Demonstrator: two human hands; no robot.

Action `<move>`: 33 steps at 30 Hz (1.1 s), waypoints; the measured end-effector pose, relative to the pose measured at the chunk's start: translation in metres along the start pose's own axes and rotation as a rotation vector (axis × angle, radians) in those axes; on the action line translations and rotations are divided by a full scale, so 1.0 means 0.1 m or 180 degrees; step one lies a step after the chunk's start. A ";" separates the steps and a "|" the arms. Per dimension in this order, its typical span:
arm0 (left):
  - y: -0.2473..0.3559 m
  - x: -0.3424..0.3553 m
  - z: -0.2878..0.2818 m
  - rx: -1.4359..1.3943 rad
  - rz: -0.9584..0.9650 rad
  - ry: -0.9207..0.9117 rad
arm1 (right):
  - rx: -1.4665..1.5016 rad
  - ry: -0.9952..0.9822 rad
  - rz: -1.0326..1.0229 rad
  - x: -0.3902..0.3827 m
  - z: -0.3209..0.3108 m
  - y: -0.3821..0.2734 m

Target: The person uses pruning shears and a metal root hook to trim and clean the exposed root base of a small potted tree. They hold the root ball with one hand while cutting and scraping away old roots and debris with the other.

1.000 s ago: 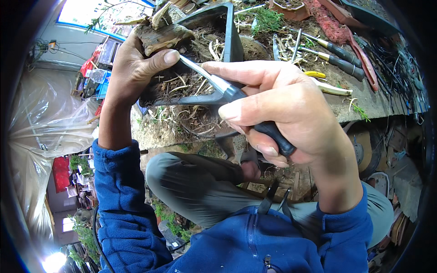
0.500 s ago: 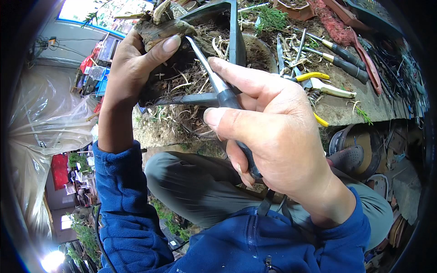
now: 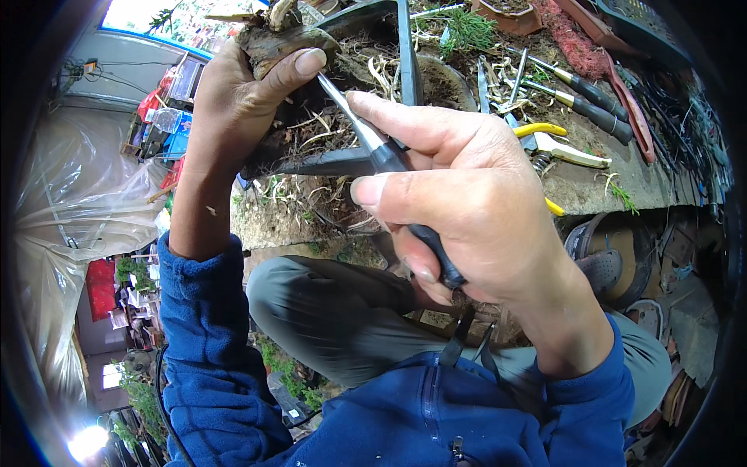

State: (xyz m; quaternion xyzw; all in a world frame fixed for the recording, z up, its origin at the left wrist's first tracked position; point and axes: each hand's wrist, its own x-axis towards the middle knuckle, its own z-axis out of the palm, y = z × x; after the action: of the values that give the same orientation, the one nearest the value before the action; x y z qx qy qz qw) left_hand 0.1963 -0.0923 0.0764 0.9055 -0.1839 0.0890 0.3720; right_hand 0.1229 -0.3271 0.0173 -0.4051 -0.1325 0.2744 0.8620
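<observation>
Gnarled wood fills left fingers, black-handled tool right fingers, yellow-handled tool partly hidden.

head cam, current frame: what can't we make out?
All in the head view:
Left hand: most fingers hidden behind the wood piece.
Black-handled tool: mid-handle covered by the right hand.
Yellow-handled tool: partly behind the right hand.
Black container: cut off by the top edge.

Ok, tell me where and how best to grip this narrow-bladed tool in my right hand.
Best, I'd judge, by the black handle, from the near right, as your right hand holds it: it is thick and slants back that way, while the slim metal blade points toward the gnarled wood.
</observation>
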 end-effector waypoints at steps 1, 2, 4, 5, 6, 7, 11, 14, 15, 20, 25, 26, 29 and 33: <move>-0.01 0.00 0.00 -0.0092 -0.0009 -0.0011 | -0.0018 -0.0108 -0.0014 0.01 -0.04 -0.02; -0.02 -0.02 0.00 -0.0151 -0.0069 0.0022 | -0.0072 -0.0126 0.0057 0.01 -0.08 -0.05; -0.04 -0.07 -0.04 -0.0572 -0.0222 -0.0123 | -0.0220 -0.0330 0.0196 0.03 -0.16 -0.12; -0.05 -0.11 -0.06 -0.0641 -0.0166 -0.0133 | -0.0067 -0.0414 0.0343 0.04 -0.19 -0.15; -0.06 -0.14 -0.10 -0.0788 -0.0039 -0.0144 | 0.0225 -0.0649 0.0415 0.05 -0.21 -0.17; -0.08 -0.16 -0.12 -0.0938 0.0088 -0.0154 | 0.0442 -0.0578 0.0497 0.05 -0.21 -0.17; -0.17 -0.20 -0.23 -0.1697 -0.0249 -0.0325 | 0.0650 -0.0166 0.0075 -0.02 -0.05 -0.01; -0.17 -0.21 -0.24 -0.1596 -0.0406 -0.0236 | 0.0495 0.0180 -0.0052 -0.09 0.06 0.08; -0.15 -0.22 -0.24 -0.1407 -0.0440 -0.0230 | 0.0534 0.0213 -0.0094 -0.10 0.09 0.09; -0.02 -0.22 -0.14 -0.0703 -0.0195 -0.0066 | 0.0617 0.0293 -0.0108 -0.09 0.13 0.07; 0.05 -0.20 -0.06 -0.0737 -0.0350 0.0216 | 0.0609 0.0383 -0.0098 -0.10 0.15 0.07; 0.06 -0.20 -0.05 -0.0615 -0.0308 0.0234 | 0.0627 0.0403 -0.0106 -0.10 0.15 0.08; 0.11 -0.19 -0.02 -0.0821 -0.0364 0.0175 | 0.0626 0.0410 -0.0106 -0.09 0.15 0.08; 0.13 -0.12 0.01 -0.0772 -0.0604 0.0151 | 0.0561 0.0345 -0.0180 -0.07 0.14 0.08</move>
State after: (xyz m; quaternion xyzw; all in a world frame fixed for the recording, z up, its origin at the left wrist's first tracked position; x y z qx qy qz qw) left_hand 0.1797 -0.0983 0.0807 0.8649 -0.0980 0.0520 0.4896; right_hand 0.1077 -0.3181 0.0197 -0.3380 -0.0723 0.2383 0.9076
